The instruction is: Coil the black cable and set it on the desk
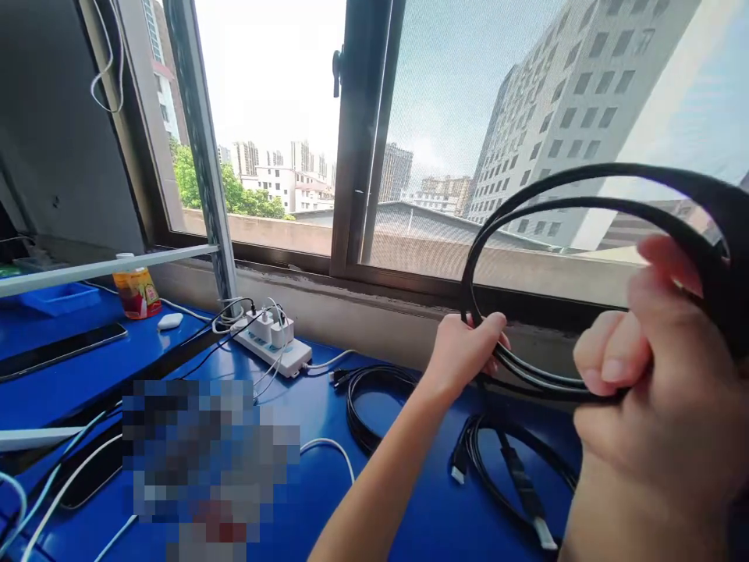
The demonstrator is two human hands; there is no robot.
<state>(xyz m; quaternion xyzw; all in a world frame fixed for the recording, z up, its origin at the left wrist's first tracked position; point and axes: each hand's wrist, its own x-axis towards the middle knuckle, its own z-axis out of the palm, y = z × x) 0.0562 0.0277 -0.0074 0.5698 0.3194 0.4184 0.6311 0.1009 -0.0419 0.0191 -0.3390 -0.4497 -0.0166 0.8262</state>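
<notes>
A looped black cable (pixel 518 201) is held up in front of the window, with my two hands on either side of its coil. My left hand (pixel 465 351) is closed around the strands at the coil's left, thumb on top. Close to the camera, my right hand (pixel 655 359) wraps its fingers around the strands on the right. Below, on the blue table, lie a coiled black cable (pixel 351 398) and another coiled black cable (pixel 477 460) with light-coloured plug ends. The ends of the held cable cannot be made out.
A white power strip (pixel 275 347) with several plugs sits by the wall. To the left are an orange bottle (pixel 137 293), a small white case (pixel 170 321), a phone (pixel 64 351) and a blue tray (pixel 62 298). A metal post (pixel 204 140) rises before the window. Part of the table is pixelated.
</notes>
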